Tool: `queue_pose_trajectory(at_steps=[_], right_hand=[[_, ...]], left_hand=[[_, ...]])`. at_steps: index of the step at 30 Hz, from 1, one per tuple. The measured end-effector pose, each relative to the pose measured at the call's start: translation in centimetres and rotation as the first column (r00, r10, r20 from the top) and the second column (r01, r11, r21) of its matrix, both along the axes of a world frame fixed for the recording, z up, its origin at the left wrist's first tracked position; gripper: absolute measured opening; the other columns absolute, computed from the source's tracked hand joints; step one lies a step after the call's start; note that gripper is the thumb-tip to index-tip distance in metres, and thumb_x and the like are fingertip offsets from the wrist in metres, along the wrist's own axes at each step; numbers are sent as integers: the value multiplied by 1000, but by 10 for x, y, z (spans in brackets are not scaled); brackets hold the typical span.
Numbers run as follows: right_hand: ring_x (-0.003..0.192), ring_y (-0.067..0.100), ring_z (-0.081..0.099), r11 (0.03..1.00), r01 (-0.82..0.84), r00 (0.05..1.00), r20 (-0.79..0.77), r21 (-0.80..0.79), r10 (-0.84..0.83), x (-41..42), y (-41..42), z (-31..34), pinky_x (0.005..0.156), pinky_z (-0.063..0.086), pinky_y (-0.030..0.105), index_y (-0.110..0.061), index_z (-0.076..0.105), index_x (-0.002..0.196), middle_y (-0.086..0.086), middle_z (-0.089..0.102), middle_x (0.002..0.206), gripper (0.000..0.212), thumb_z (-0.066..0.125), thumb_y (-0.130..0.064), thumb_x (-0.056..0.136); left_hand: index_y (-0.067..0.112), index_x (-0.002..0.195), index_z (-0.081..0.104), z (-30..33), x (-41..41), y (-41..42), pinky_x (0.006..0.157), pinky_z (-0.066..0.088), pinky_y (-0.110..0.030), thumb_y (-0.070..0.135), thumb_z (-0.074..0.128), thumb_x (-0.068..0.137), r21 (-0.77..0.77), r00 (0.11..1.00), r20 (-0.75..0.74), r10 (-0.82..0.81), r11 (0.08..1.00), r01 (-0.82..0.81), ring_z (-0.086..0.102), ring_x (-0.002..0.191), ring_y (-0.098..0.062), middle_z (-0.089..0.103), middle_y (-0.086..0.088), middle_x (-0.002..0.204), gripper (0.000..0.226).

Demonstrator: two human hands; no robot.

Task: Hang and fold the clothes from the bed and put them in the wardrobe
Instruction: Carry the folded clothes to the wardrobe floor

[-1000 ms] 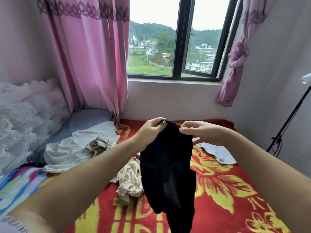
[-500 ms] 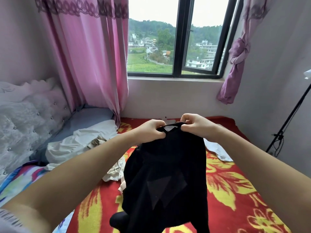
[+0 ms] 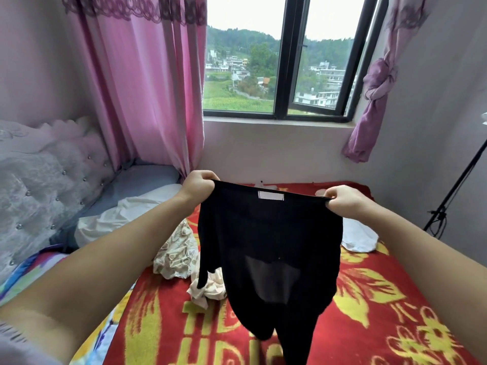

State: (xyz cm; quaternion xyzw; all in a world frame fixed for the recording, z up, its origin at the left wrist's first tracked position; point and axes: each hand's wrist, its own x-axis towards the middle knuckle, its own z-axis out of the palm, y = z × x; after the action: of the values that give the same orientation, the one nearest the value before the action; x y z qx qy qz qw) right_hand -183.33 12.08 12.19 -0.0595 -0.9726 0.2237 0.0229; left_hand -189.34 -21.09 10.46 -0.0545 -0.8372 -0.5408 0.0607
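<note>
A bed covered by a red blanket with yellow flowers (image 3: pixel 369 299) fills the lower field, beneath a dark-framed window (image 3: pixel 283 75) flanked by a long pink curtain (image 3: pixel 137 96) and a knotted purple curtain (image 3: pixel 376 90). A grey tufted headboard (image 3: pixel 39 185) stands at left, with a crumpled white sheet (image 3: pixel 123 217) beside it. In front of me hangs a black, partly sheer garment (image 3: pixel 268 246), raised above the bed and spread by its top edge, a white label (image 3: pixel 271 195) at the centre of that edge. Behind it on the blanket lie a cream patterned cloth (image 3: pixel 176 251), a pale peach cloth (image 3: pixel 208 288) and a white cloth (image 3: pixel 358 235). My left hand (image 3: pixel 197 187) is clenched on the garment's left corner; my right hand (image 3: pixel 345 201) pinches its right corner.
</note>
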Motion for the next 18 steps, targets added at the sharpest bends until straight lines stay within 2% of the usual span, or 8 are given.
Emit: queue_pose_trajectory(at_steps=[3,5,7,9,11,14,16,18], right_hand=[[59,13,39,950,-36,999,-24,-309,30,2,11,-4,55,30,26,-12,57,65,0,43,60,23,50,-5,86],[51,9,39,904,-87,996,-42,-419,77,5,10,-3,48,31,19,-14,59,69,-2,43,58,23,49,-10,89],[49,9,42,871,-134,990,-32,-473,135,7,8,3,44,31,19,-16,61,72,0,46,62,21,56,-23,90],[53,10,52,812,-164,968,68,-560,243,11,12,13,47,39,20,-20,68,73,-1,56,64,28,66,-45,86],[61,13,56,778,-207,892,213,-593,400,13,25,24,56,43,25,-21,68,75,0,60,70,32,72,-52,79],[90,28,65,759,-221,779,357,-613,515,14,46,30,80,52,36,-6,67,110,19,67,106,40,75,-32,82],[96,33,62,786,-167,828,349,-596,440,14,49,27,83,50,37,-2,64,116,24,63,114,44,75,-28,83],[94,33,59,845,-139,920,249,-517,304,15,42,20,82,47,39,-2,65,111,18,66,106,44,71,-34,81]], left_hand=[[9,64,63,-4,-4,-6,54,36,-23,4,47,77,87,1000,18,22,996,-24,44,56,-10,48,3,57,21],[3,74,64,-7,-6,-8,58,39,-26,11,50,84,100,1000,13,1,995,-3,48,61,-13,52,-1,64,19],[10,74,68,-7,-6,-11,55,44,-20,16,52,89,136,1000,11,-25,990,23,56,58,-7,60,4,63,22],[18,71,71,-6,-4,-15,51,46,-14,22,57,92,148,998,11,-63,987,61,61,55,-2,66,10,61,26],[19,69,74,-2,-2,-23,50,48,-15,31,62,90,120,988,64,-137,984,129,64,58,-5,69,5,65,27],[17,79,77,5,-2,-42,54,52,-19,38,66,87,85,900,288,-326,945,315,68,67,-11,72,-3,78,25],[18,85,76,9,-1,-55,59,53,-22,42,70,84,90,779,449,-436,890,446,69,72,-13,72,-3,85,24],[17,89,74,8,-2,-59,66,55,-27,46,76,76,137,719,499,-484,863,486,69,79,-16,71,-5,92,32]])
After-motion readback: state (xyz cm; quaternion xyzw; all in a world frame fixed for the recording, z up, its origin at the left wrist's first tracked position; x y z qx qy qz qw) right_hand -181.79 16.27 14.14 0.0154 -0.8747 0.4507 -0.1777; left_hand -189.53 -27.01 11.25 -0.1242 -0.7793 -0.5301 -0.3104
